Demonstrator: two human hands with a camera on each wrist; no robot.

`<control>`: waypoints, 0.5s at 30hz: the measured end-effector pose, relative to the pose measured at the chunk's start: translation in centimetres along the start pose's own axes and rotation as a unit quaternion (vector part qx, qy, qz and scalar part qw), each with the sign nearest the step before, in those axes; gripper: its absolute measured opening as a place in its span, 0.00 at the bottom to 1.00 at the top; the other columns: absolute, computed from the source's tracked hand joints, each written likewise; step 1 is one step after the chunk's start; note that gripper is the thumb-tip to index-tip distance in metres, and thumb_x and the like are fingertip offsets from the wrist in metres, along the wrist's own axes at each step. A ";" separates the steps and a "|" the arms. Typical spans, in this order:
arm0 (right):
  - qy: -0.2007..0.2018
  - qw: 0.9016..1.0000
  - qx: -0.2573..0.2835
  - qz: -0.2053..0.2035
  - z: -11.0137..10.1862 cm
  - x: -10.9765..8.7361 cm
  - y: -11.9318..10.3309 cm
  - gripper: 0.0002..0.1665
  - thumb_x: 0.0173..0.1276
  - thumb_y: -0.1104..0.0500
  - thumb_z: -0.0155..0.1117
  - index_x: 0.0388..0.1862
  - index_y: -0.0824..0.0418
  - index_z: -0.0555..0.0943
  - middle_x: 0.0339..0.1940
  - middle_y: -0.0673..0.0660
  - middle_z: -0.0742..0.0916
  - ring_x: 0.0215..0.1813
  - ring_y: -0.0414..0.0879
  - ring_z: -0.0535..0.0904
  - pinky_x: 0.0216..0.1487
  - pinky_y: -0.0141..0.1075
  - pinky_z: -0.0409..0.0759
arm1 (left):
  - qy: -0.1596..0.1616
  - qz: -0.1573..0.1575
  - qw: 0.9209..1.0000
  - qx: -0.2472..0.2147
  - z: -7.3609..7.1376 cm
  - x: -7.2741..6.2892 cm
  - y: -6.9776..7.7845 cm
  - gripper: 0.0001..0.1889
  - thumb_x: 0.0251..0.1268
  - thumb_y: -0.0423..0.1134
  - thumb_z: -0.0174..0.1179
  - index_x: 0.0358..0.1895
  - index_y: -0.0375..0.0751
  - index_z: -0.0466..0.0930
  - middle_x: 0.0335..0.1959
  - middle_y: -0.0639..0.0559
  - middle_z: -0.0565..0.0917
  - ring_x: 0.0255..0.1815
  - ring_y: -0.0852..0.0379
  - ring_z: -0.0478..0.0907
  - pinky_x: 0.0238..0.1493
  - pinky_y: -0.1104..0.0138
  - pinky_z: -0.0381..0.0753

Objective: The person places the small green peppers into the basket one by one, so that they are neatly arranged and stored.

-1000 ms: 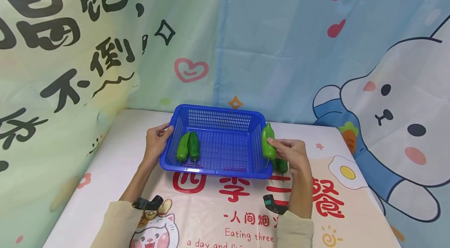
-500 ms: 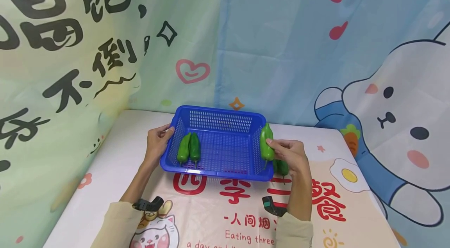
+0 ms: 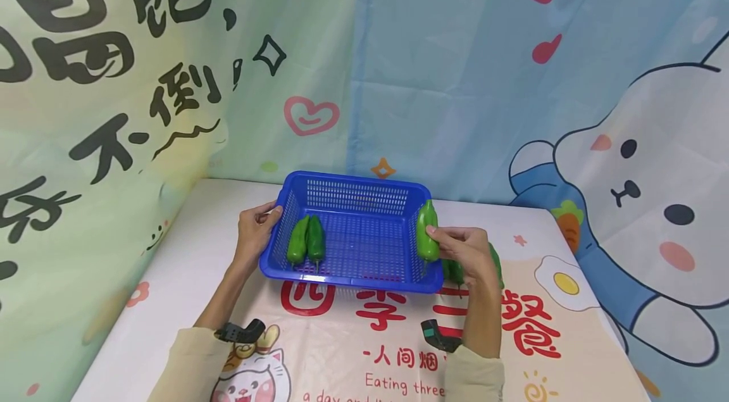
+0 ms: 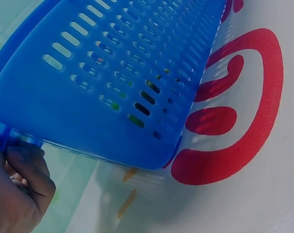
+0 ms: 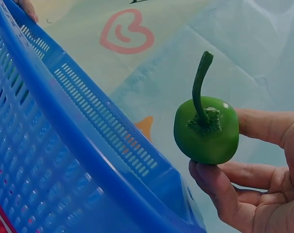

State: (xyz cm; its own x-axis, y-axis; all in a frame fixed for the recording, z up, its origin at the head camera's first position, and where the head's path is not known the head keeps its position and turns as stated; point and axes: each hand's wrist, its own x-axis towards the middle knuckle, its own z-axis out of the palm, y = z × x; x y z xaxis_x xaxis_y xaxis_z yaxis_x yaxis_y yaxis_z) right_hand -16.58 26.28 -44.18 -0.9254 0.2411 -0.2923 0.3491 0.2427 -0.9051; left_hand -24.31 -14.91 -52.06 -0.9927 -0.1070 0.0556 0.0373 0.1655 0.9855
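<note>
A blue plastic basket (image 3: 364, 244) with slotted walls stands on the table, and its left rim is gripped by my left hand (image 3: 254, 234). The left wrist view shows those fingers (image 4: 28, 167) curled at the basket's rim. Two green peppers, a lighter one (image 3: 298, 241) and a darker one (image 3: 316, 239), lie side by side in the basket's left end. Between thumb and fingers my right hand (image 3: 467, 251) pinches a light green pepper (image 3: 427, 234), which appears over the basket's right rim. In the right wrist view the stem end of this pepper (image 5: 207, 138) faces the camera.
More green peppers lie on the table right of the basket: one (image 3: 454, 271) close to its wall, another (image 3: 497, 263) partly hidden behind my right wrist. A printed curtain (image 3: 421, 73) hangs behind the table. The tablecloth (image 3: 188, 231) carries red lettering.
The right hand has carried its pepper slightly left, over the basket's right rim. A pepper behind the right wrist has come into sight. My left hand keeps its grip on the basket.
</note>
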 end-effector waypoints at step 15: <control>-0.002 1.000 0.008 -0.012 1.6 0.4 -0.6 0.40 0.71 0.42 0.80 0.66 0.73 0.84 0.59 0.69 0.91 0.42 0.43 0.91 0.53 0.33 0.90 | -0.003 0.006 1.000 0.003 0.0 -0.1 0.0 0.24 0.86 0.41 0.59 0.72 0.25 0.78 0.52 0.21 0.88 0.29 0.69 0.86 0.34 0.77 0.87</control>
State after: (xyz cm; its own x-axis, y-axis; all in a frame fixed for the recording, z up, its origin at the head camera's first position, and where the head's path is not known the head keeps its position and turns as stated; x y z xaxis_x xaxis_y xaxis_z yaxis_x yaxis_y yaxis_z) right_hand -17.37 24.72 -44.20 -0.9343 0.2316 -0.2711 0.3239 0.2333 -0.9169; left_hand -24.22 -14.94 -52.05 -0.9928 -0.0991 0.0667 0.0489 0.1724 0.9838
